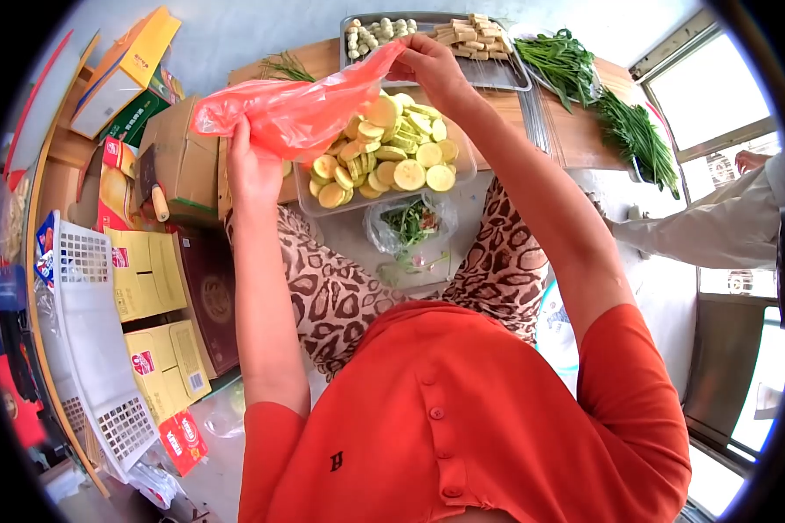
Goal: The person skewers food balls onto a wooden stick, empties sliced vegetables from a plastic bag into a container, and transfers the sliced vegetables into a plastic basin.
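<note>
A thin red plastic bag [301, 113] is stretched between my two hands. My left hand [251, 166] grips its left end, thumb pointing up against the plastic. At the upper right, my right hand [429, 68] pinches the bag's other end. Below and to the right of the bag is a clear plastic tub [310, 206] heaped with sliced zucchini [410, 173]. The bag hangs over the tub's left part and hides some of the slices there.
Behind the tub, a metal tray [401, 84] holds skewered food. Leafy greens [560, 63] and long green stalks [641, 139] lie at right. A bag of scraps [410, 225] sits between my knees. Cardboard boxes [161, 275] stand left. Another person's leg [715, 231] is at right.
</note>
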`<state>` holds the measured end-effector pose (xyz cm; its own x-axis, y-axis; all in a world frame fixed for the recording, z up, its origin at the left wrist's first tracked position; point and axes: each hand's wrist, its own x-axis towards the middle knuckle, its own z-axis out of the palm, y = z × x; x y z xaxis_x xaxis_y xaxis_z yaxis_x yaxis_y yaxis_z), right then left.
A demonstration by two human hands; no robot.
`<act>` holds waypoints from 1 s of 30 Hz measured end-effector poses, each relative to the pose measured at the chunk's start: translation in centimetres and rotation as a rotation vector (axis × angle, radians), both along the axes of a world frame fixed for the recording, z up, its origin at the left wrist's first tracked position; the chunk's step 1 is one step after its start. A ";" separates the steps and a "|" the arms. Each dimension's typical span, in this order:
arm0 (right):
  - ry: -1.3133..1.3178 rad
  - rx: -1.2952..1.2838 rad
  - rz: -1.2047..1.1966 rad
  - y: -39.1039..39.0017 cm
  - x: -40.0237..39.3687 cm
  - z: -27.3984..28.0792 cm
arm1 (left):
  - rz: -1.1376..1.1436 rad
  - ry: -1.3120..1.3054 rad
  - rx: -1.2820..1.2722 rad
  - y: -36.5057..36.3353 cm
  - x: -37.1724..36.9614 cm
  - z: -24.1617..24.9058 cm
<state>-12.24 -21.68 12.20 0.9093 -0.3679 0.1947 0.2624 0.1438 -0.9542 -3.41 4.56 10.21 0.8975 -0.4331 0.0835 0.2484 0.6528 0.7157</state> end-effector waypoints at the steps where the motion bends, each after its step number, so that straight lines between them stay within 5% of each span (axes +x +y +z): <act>1: 0.008 -0.005 0.013 0.4 -0.1 0.2 | -0.012 0.002 -0.017 0.0 0.4 -0.3; 4: -0.035 0.050 0.073 1.0 0.5 0.3 | -0.112 0.078 -0.123 -0.6 0.0 0.6; 7: 0.179 -0.271 0.073 1.2 1.4 -0.8 | -0.120 -0.040 -0.117 -1.4 -0.4 1.5; 8: 0.127 -0.141 0.072 2.3 0.8 1.0 | -0.108 -0.044 -0.125 -1.9 -0.6 2.2; 12: 0.024 -0.170 0.129 5.7 1.0 3.7 | -0.128 -0.206 0.213 -3.3 -2.3 2.4; 14: 0.026 -0.369 0.145 7.0 1.5 4.6 | -0.018 -0.498 0.393 -5.0 -2.7 2.5; 18: -0.087 -0.478 0.123 7.9 1.8 4.6 | 0.112 -0.356 0.361 -6.3 -0.6 3.8; 22: -0.339 -0.312 -0.229 5.5 0.0 3.2 | 0.123 -0.187 0.170 -6.3 1.7 5.2; 23: -0.219 -0.129 -0.238 5.0 -0.9 1.9 | 0.091 -0.178 0.112 -6.0 1.9 6.1; 27: 0.253 -0.203 -0.155 3.4 -4.4 -4.5 | 0.102 -0.170 0.033 -5.8 1.6 8.7; 30: 0.330 -0.084 -0.127 3.6 -6.2 -7.5 | 0.158 -0.145 -0.014 -2.8 2.4 8.5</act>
<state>-18.48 -18.12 4.66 0.8762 -0.4771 -0.0676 -0.0514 0.0471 -0.9976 -0.98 1.73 18.75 0.9322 -0.2858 0.2222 0.0369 0.6857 0.7270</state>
